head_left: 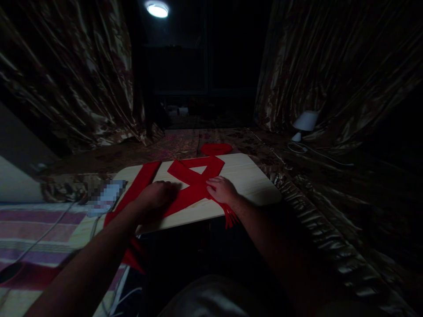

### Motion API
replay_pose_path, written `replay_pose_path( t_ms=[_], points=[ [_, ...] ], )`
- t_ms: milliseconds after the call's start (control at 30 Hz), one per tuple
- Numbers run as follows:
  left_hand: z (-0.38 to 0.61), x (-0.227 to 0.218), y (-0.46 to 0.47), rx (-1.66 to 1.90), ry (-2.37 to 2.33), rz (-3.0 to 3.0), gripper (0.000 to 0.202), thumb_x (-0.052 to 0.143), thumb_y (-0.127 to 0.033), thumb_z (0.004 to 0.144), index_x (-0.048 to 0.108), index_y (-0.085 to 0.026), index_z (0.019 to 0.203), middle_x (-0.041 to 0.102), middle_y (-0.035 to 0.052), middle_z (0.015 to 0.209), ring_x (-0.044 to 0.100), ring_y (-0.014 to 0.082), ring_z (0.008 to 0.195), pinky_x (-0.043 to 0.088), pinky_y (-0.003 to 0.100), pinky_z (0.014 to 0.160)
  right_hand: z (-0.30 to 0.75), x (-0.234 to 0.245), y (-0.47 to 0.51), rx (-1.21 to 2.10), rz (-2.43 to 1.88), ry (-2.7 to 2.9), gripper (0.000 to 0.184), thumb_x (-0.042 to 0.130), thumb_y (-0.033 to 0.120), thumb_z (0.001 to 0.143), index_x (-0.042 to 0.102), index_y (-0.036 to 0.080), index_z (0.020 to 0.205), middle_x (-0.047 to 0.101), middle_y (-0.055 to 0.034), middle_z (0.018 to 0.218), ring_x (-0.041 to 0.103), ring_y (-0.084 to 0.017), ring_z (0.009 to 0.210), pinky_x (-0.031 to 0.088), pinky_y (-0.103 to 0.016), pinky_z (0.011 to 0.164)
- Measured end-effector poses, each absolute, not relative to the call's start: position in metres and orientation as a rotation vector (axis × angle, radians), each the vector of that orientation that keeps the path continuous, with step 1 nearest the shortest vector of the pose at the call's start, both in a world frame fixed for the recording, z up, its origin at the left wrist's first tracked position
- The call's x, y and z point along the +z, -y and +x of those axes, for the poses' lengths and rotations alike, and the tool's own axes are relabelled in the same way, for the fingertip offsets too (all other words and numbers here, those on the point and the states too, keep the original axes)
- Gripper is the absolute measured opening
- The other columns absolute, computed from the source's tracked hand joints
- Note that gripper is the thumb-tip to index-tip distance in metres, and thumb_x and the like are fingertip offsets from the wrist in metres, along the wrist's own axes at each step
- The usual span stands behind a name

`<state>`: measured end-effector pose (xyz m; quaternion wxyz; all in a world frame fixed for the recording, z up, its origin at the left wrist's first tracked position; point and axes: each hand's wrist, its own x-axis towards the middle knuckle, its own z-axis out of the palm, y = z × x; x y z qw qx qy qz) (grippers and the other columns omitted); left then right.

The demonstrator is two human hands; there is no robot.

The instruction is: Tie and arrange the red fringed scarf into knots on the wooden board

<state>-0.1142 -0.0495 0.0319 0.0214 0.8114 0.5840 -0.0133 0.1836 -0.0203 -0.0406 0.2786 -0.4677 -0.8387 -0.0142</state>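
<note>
The red scarf [191, 197] lies crossed on the table [256, 180], fringe [230, 215] over the near edge, and looks light and soft — best held by its 2 long edges — with the right hand [223, 190] nearly flat on it, the left hand [159, 193] curled, its hold impossible to tell.

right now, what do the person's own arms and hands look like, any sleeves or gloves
The left hand and right hand are bare, without gloves. No sleeve covers the left forearm or right forearm where they show. No watch is visible; it's too dark to rule out rings.
</note>
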Motion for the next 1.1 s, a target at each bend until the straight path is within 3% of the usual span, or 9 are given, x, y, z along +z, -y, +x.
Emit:
replay_pose_path(
  t_ms=[100, 300, 467, 700, 900, 1100],
  points=[
    [-0.109, 0.037, 0.053, 0.004, -1.755, 2.513, 0.036, 0.046, -0.041, 0.089, 0.072, -0.023, 0.106, 0.073, 0.0110, 0.105, 0.068, 0.0248, 0.091, 0.050, 0.034, 0.080, 0.184, -0.040, 0.021, -0.039, -1.256, 2.252, 0.035, 0.054, 0.035, 0.095, 0.072, 0.024, 0.123, 0.071, -0.0037, 0.127, 0.060, -0.020, 0.118, 0.043, -0.036, 0.107],
    [-0.095, 0.026, 0.060, 0.241, -1.513, 2.609, 0.054, 0.048, -0.042, 0.089, 0.057, -0.026, 0.140, 0.063, 0.0065, 0.137, 0.059, 0.0238, 0.122, 0.045, 0.033, 0.102, 0.183, -0.039, 0.022, -0.037, -1.263, 2.256, 0.035, 0.054, 0.034, 0.095, 0.072, 0.024, 0.123, 0.071, -0.0039, 0.127, 0.061, -0.020, 0.117, 0.043, -0.036, 0.106],
    [-0.074, 0.011, 0.066, 0.258, -1.446, 2.684, 0.050, 0.044, -0.041, 0.092, 0.065, -0.021, 0.133, 0.066, 0.0092, 0.131, 0.057, 0.0258, 0.121, 0.043, 0.037, 0.107, 0.183, -0.037, 0.024, -0.032, -1.274, 2.247, 0.035, 0.054, 0.035, 0.095, 0.072, 0.025, 0.123, 0.071, -0.0036, 0.126, 0.061, -0.020, 0.117, 0.044, -0.036, 0.106],
    [-0.063, -0.013, 0.073, 0.326, -1.574, 2.683, 0.052, 0.049, -0.047, 0.090, 0.064, -0.019, 0.132, 0.062, 0.0140, 0.125, 0.058, 0.0291, 0.113, 0.043, 0.043, 0.105, 0.183, -0.037, 0.024, -0.044, -1.274, 2.245, 0.035, 0.054, 0.035, 0.095, 0.073, 0.024, 0.123, 0.071, -0.0031, 0.126, 0.060, -0.021, 0.117, 0.044, -0.036, 0.106],
    [-0.065, -0.030, 0.083, 0.501, -1.653, 2.682, 0.050, 0.045, -0.049, 0.094, 0.062, -0.021, 0.132, 0.058, 0.0144, 0.131, 0.052, 0.0316, 0.119, 0.042, 0.048, 0.103, 0.183, -0.036, 0.024, -0.045, -1.293, 2.251, 0.036, 0.054, 0.034, 0.094, 0.072, 0.025, 0.124, 0.070, -0.0028, 0.127, 0.060, -0.021, 0.118, 0.043, -0.036, 0.107],
    [-0.065, -0.032, 0.086, 0.545, -1.651, 2.691, 0.049, 0.046, -0.050, 0.095, 0.064, -0.020, 0.130, 0.059, 0.0134, 0.131, 0.053, 0.0316, 0.118, 0.042, 0.047, 0.102, 0.183, -0.035, 0.024, -0.039, -1.289, 2.252, 0.036, 0.054, 0.035, 0.095, 0.072, 0.025, 0.124, 0.070, -0.0038, 0.127, 0.060, -0.020, 0.118, 0.043, -0.036, 0.108]
  ],
)
